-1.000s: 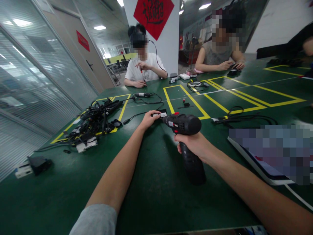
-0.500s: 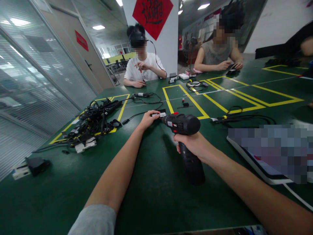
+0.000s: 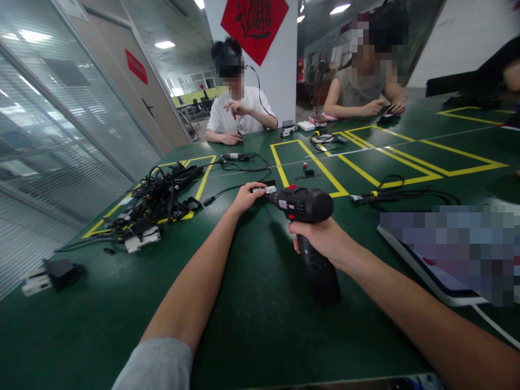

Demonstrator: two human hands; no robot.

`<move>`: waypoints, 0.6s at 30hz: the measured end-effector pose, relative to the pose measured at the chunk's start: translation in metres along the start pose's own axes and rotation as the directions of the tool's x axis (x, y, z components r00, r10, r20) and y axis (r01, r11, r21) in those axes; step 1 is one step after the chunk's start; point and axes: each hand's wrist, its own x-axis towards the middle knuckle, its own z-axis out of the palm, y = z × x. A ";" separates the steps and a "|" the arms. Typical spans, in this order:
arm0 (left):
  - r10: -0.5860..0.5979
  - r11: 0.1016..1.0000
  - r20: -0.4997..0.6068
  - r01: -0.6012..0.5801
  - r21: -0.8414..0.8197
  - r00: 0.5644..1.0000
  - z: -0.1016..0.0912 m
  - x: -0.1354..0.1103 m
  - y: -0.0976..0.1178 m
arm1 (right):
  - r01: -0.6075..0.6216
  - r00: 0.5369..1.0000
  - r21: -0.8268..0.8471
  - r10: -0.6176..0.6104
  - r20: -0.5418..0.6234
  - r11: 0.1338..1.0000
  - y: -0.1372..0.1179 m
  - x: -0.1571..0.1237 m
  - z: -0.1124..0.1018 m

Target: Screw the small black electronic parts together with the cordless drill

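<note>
My right hand (image 3: pixel 314 238) is wrapped round the handle of a black cordless drill (image 3: pixel 306 206) with red details. The drill's chuck points left and away, towards a small black box with a white label (image 3: pixel 270 188). With its fingers closed on the near left side of that box, my left hand (image 3: pixel 248 198) holds it on the green table (image 3: pixel 260 325). A black cable (image 3: pixel 223 192) lies just left of the box. The drill's tip and the exact contact point are too small to make out.
A tangled heap of black cables and adapters (image 3: pixel 162 200) lies at left. A tablet-like device (image 3: pixel 430 276) with a white cable is at right, with more black cables (image 3: pixel 406 197) behind it. Small black pieces (image 3: pixel 309 173) lie beyond the drill. Two people (image 3: pixel 239 108) sit across the table.
Almost nothing differs: both hands, the drill and the labelled box keep their places. The view has shifted very slightly.
</note>
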 end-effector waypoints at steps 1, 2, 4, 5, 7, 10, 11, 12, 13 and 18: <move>0.003 1.000 0.001 -0.003 0.005 1.000 0.000 0.000 0.001 | -0.001 1.000 0.000 0.001 -0.001 1.000 0.000 0.000 0.000; 0.006 1.000 0.003 -0.006 0.008 1.000 0.000 -0.001 0.001 | 0.002 1.000 0.001 -0.002 -0.001 1.000 0.000 -0.001 0.000; 0.009 1.000 0.004 -0.009 0.008 1.000 -0.001 -0.001 0.003 | 0.007 1.000 0.008 -0.007 -0.002 1.000 0.000 -0.002 0.000; 0.006 1.000 0.006 -0.006 0.002 1.000 -0.001 -0.001 0.003 | 0.009 1.000 0.011 -0.009 -0.001 1.000 0.000 -0.002 0.000; -0.003 1.000 0.004 0.003 -0.007 1.000 0.000 -0.002 0.005 | 0.006 1.000 0.010 -0.006 0.000 1.000 0.000 -0.003 0.000; -0.014 1.000 -0.005 0.014 -0.002 1.000 0.001 -0.002 0.007 | -0.001 1.000 0.000 0.001 -0.004 1.000 0.000 -0.002 0.000; -0.018 1.000 -0.010 0.018 -0.002 1.000 0.001 -0.002 0.008 | -0.002 1.000 0.000 0.002 -0.004 1.000 0.000 -0.002 0.000; -0.024 1.000 -0.014 0.024 -0.005 1.000 0.001 -0.002 0.009 | -0.001 1.000 0.001 0.001 -0.003 1.000 0.001 -0.002 0.000; -0.029 1.000 -0.018 0.029 -0.011 0.999 0.002 -0.002 0.009 | 0.002 1.000 0.004 -0.002 0.003 1.000 0.001 -0.001 0.000; -0.039 0.999 -0.019 0.038 -0.019 0.999 0.003 0.000 0.006 | 0.010 1.000 -0.001 -0.010 0.013 1.000 0.003 0.001 -0.001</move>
